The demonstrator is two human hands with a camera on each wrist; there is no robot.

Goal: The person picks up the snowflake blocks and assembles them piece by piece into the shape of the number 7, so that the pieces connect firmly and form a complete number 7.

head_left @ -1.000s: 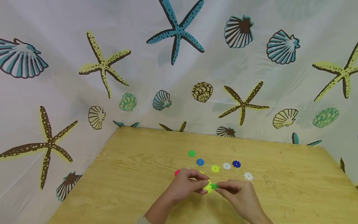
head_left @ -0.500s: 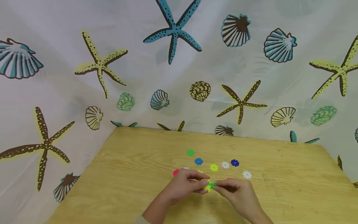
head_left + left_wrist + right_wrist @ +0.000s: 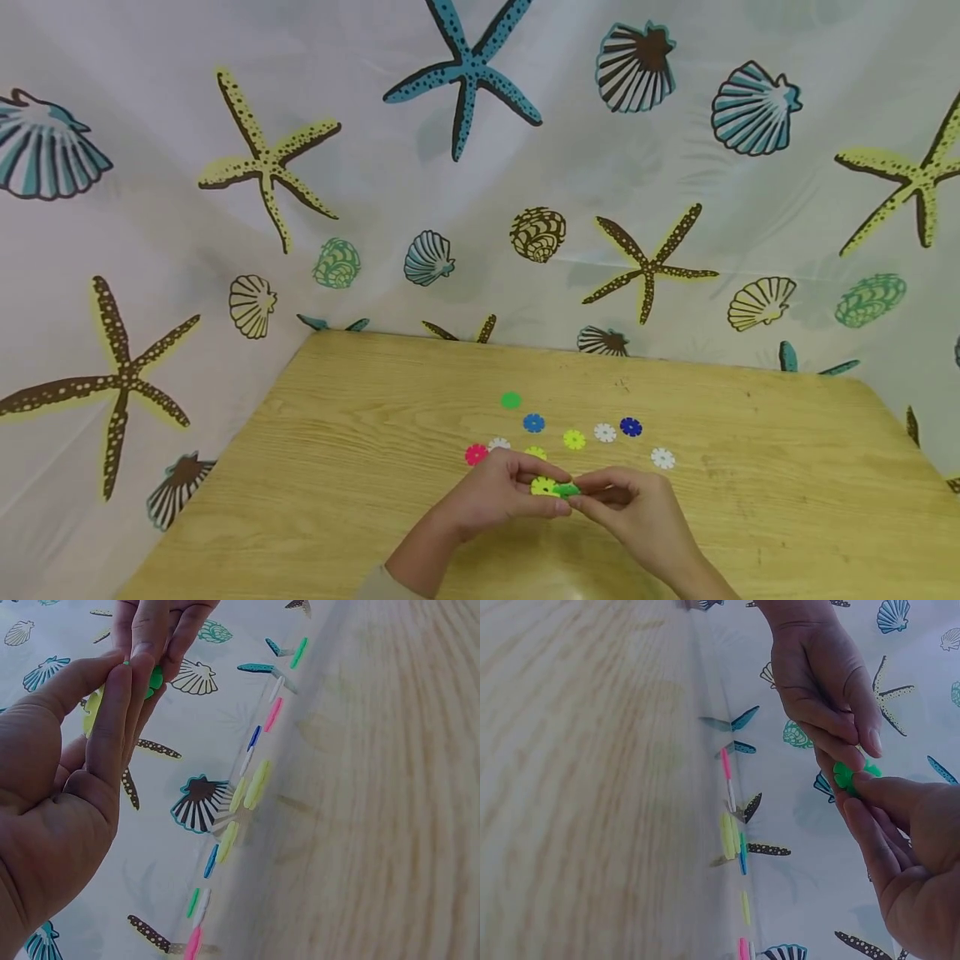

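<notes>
In the head view a yellow notched disc (image 3: 542, 487) and a green notched disc (image 3: 567, 490) meet edge to edge between the two hands, above the table. My left hand (image 3: 498, 496) curls its thumb and fingers about the yellow disc, with fingertips reaching the place where the two discs join. The right hand (image 3: 637, 508) pinches the green disc between thumb and fingers. In the right wrist view the green disc (image 3: 845, 775) shows at the right thumb tip. From the left wrist, the yellow disc (image 3: 92, 711) is mostly hidden behind the fingers.
Several loose notched discs lie flat on the wooden table (image 3: 337, 467) beyond the hands. Among them are a green disc (image 3: 511, 401), a light blue disc (image 3: 534, 423), a dark blue disc (image 3: 631, 427), a white disc (image 3: 663, 457) and a pink disc (image 3: 476, 454). A patterned cloth (image 3: 420, 192) stands behind the table.
My left thumb and fingertips have shifted right along the yellow disc to where it meets the green disc. The yellow disc now sits further left, inside the left hand's curl.
</notes>
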